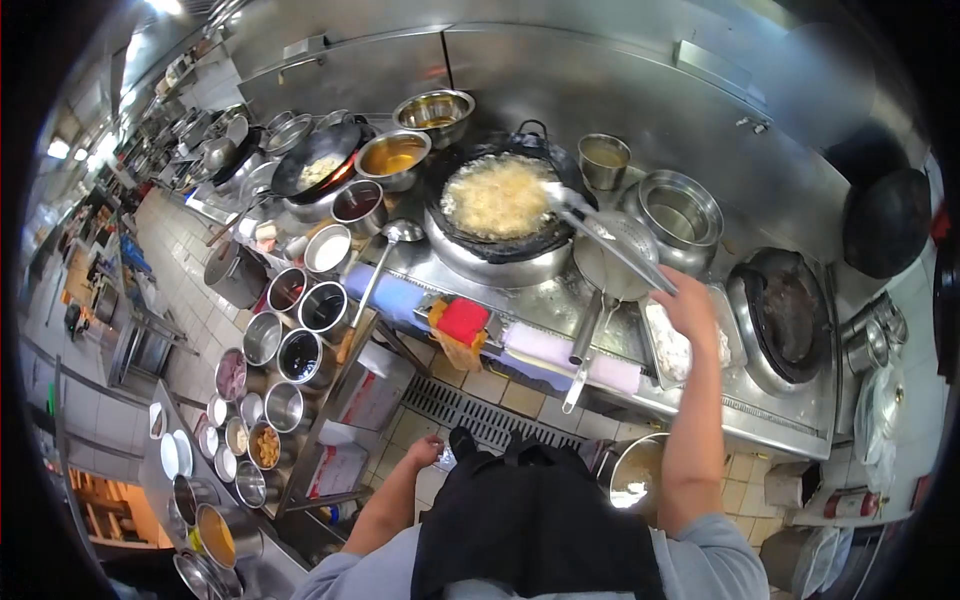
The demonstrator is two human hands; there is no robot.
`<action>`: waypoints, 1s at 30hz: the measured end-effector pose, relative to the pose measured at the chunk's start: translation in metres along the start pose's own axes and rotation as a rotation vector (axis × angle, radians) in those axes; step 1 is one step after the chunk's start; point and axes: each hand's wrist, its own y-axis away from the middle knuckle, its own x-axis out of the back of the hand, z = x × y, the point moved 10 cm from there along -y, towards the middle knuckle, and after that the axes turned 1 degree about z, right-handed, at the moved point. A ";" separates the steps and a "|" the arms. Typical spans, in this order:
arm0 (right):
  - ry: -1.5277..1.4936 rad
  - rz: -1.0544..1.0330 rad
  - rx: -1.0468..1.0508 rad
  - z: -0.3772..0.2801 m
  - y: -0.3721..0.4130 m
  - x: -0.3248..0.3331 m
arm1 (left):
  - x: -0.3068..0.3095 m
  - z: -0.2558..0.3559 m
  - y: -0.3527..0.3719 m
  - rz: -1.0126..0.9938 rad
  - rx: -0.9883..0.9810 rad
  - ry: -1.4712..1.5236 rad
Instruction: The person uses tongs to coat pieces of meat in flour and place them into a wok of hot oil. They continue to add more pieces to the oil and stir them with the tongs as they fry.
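Observation:
My right hand (pixel 690 302) is closed around the end of long metal tongs (pixel 622 244). Their far tips reach the right side of a wok (pixel 450 222) of bubbling oil, where pale golden pieces (pixel 495 196) are frying. Below the tongs lies a round strainer (pixel 612 262), its handle pointing toward me. Under my right wrist is a metal tray (pixel 738 345) with white, floury-looking pieces (pixel 672 338). My left hand (pixel 425 452) hangs low by my side, fingers curled; something small and shiny shows beside it, and I cannot tell what it holds.
Left of the wok stand bowls of yellow liquid (pixel 394 156) and a second wok (pixel 318 166) over flame. A ladle (pixel 402 231) rests beside several sauce pots (pixel 323 306). At the right is a dark wok (pixel 790 308); a large pot (pixel 640 470) stands by my right leg.

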 end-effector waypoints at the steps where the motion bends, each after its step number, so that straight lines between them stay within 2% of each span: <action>1: -0.014 -0.062 -0.015 -0.017 -0.019 -0.023 | 0.008 -0.001 0.010 0.029 0.045 0.051; 4: 0.004 -0.311 0.003 -0.072 -0.068 -0.101 | 0.018 -0.016 0.035 0.079 0.111 0.206; 5: 0.007 -0.346 0.015 -0.089 -0.080 -0.117 | 0.018 -0.039 0.030 0.089 0.112 0.215; 7: 0.016 -0.390 0.035 -0.101 -0.097 -0.154 | 0.003 -0.069 0.014 0.019 -0.139 0.012; 8: -0.027 -0.359 -0.003 -0.094 -0.108 -0.176 | -0.004 -0.067 0.023 0.022 -0.134 0.022; 9: -0.070 -0.327 -0.044 -0.088 -0.113 -0.186 | -0.006 -0.076 0.037 0.052 0.056 0.186; 10: -0.068 -0.330 -0.041 -0.090 -0.107 -0.178 | -0.010 -0.093 0.046 0.079 0.246 0.346; 13: -0.329 -0.112 0.015 -0.073 -0.075 -0.130 | -0.030 -0.104 0.059 0.018 0.287 0.427; 16: -0.354 -0.082 -0.131 -0.002 -0.016 -0.079 | -0.048 -0.105 0.060 -0.053 0.254 0.406; 17: -0.311 -0.058 -0.200 0.039 0.002 -0.063 | -0.040 -0.066 0.080 -0.060 0.197 0.114; 18: -0.269 -0.043 -0.264 0.077 0.023 -0.048 | -0.050 -0.065 0.077 -0.123 0.197 0.065; 19: -0.141 0.053 -0.284 0.102 0.046 -0.013 | -0.053 -0.069 0.069 -0.129 0.199 0.144; 20: -0.129 0.040 -0.347 0.118 0.068 0.018 | -0.058 -0.072 0.063 -0.120 0.202 0.237; 21: 0.069 0.033 -0.343 0.150 0.084 0.038 | -0.059 -0.054 0.066 -0.144 0.191 0.140; 22: 0.221 0.021 -0.246 0.162 0.097 0.061 | -0.062 -0.038 0.064 -0.154 0.189 0.140; 23: 0.354 -0.068 -0.311 0.164 0.111 0.084 | -0.062 -0.018 0.061 -0.158 0.167 0.041; 24: 0.353 -0.065 -0.310 0.160 0.115 0.105 | -0.061 -0.008 0.059 -0.157 0.144 -0.060; 26: 0.583 -0.257 -0.376 0.166 0.130 0.116 | -0.071 -0.036 0.007 -0.154 0.140 0.122; 28: 0.648 -0.302 -0.341 0.162 0.131 0.113 | -0.057 0.015 0.001 -0.103 0.056 -0.139; 30: 0.720 -0.343 -0.308 0.166 0.135 0.099 | -0.055 0.048 -0.018 -0.120 -0.001 -0.125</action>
